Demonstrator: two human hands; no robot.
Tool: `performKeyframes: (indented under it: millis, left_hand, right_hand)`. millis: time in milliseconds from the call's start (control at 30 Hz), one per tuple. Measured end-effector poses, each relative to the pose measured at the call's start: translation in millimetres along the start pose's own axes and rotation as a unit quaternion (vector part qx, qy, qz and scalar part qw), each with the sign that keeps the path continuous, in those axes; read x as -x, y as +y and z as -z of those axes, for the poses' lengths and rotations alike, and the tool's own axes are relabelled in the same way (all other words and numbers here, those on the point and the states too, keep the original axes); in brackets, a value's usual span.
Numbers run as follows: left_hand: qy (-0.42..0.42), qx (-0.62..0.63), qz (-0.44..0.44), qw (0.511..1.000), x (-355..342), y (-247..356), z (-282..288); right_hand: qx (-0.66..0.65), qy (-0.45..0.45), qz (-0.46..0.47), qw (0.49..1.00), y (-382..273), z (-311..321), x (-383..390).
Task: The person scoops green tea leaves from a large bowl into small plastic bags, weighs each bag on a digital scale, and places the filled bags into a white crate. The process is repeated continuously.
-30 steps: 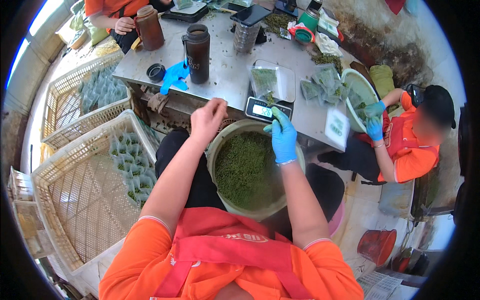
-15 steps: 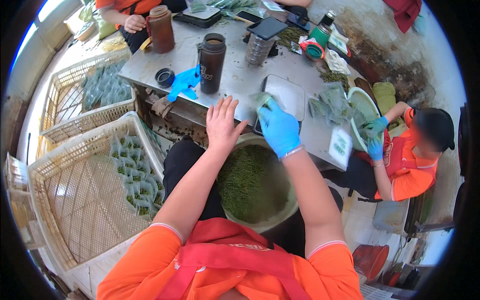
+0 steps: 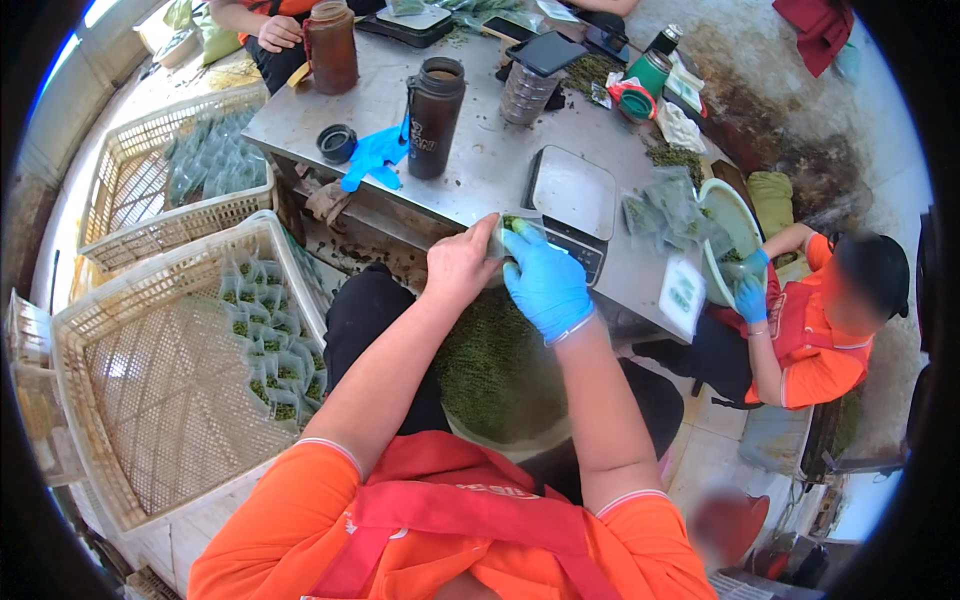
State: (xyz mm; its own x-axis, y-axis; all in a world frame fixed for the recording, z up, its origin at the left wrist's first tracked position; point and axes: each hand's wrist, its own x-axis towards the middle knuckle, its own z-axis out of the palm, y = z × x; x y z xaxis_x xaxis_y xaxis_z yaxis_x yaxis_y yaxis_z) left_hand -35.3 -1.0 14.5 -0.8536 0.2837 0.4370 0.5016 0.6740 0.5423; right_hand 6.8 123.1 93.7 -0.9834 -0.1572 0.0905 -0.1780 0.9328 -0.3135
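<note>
My right hand (image 3: 548, 285), in a blue glove, grips a small clear plastic bag (image 3: 514, 220) with green contents, held over the table's front edge. My bare left hand (image 3: 460, 262) has come in at the bag's left side, its fingers closed at the bag's edge. Just behind and to the right of the gloved hand lies a flat scale (image 3: 573, 198) with a bare pale plate and a dark keypad. Between my knees stands a round tub holding small green berry-like grains (image 3: 490, 370), partly hidden by my forearms.
At left sit two cream plastic crates, the nearer (image 3: 150, 300) with rows of filled bags (image 3: 268, 335). On the metal table (image 3: 480, 185) are a dark bottle (image 3: 436, 118), a blue glove (image 3: 378, 158) and more bags (image 3: 670, 210). A co-worker at right handles a bag by a basin (image 3: 712, 270).
My right hand has drawn the bag back from the scale toward me. My left hand, spread open before, has moved right and closed at the bag.
</note>
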Motion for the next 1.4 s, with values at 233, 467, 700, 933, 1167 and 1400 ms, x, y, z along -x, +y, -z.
performKeyframes:
  millis: [233, 467, 700, 933, 1167, 1400]
  left_hand:
    - [-0.003, -0.030, -0.054, 0.998, -0.8, -3.7, -1.9]
    - [-0.040, 0.040, 0.112, 0.992, -8.0, -1.6, -2.8]
    - [-0.107, 0.103, 0.221, 0.964, -16.8, 10.6, 14.3]
    - [-0.093, 0.124, 0.178, 0.972, -6.6, -8.9, 14.4]
    - [0.097, 0.254, 0.164, 0.948, 35.0, -58.7, 36.4]
    - [0.131, -0.080, 0.399, 0.904, 166.8, -107.0, 241.6]
  right_hand:
    - [-0.011, -0.021, -0.001, 1.000, 16.7, -34.3, -10.8]
    - [-0.615, 0.136, -0.073, 0.773, 69.3, 0.1, 33.1]
    - [-0.463, 0.206, -0.329, 0.797, 223.0, 7.4, -0.9]
    - [-0.515, 0.296, -0.206, 0.778, 146.5, 29.9, -18.9]
    - [-0.472, 0.183, -0.140, 0.851, 109.3, -14.6, 5.9]
    - [-0.523, 0.184, -0.185, 0.811, 108.3, -32.3, 95.0]
